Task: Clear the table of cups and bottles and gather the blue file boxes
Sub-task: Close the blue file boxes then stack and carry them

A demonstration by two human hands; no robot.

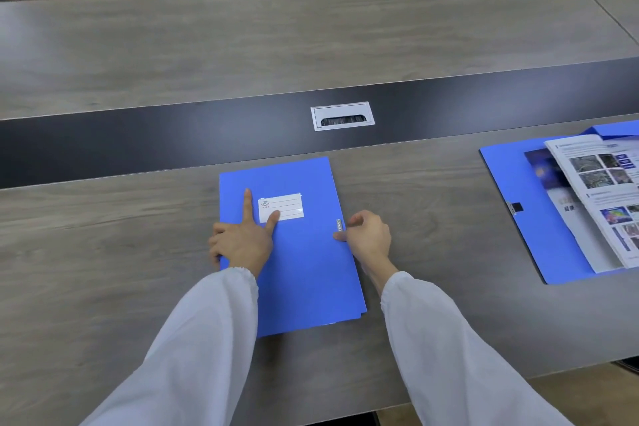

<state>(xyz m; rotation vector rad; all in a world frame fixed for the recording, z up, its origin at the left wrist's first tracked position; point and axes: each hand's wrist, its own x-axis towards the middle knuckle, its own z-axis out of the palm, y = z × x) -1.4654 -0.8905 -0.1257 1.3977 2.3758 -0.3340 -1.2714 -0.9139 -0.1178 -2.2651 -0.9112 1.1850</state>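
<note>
The left hand (240,239) lies flat on the closed blue file box (304,252), fingers spread, gripping nothing. The right hand (368,235) is loosely curled at its right edge, beside the clasp (339,225). The box lies on the bench (103,252); it looks light, stiff and smooth, best held by both long edges.

I see a smooth, matt blue plastic file box (304,252) with a glossy paper label (281,207) on a matt grey wood-grain table (138,55). My sleeves (193,349) look like soft pale cloth; the brochure (601,197) is glossy paper.
</note>
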